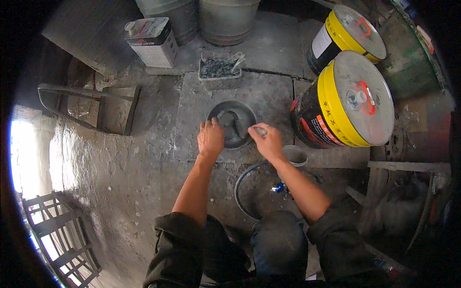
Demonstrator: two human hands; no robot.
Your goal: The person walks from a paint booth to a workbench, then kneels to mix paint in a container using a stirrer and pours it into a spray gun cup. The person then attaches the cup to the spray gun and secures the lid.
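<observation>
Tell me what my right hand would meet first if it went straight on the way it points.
Your right hand points forward and left, so it would probably meet the wide, round grey bowl first, at its right side; how high the hand sits over it is unclear in this view.

Along the right, a black drum with a yellow band stands in front of a similar drum. Toward the back are a grey bucket, a rectangular can and a rectangular tub. A metal frame sits leftward; a slatted structure, perhaps a pallet, is distorted near the lower-left rim. A hose curves across the floor.
</observation>
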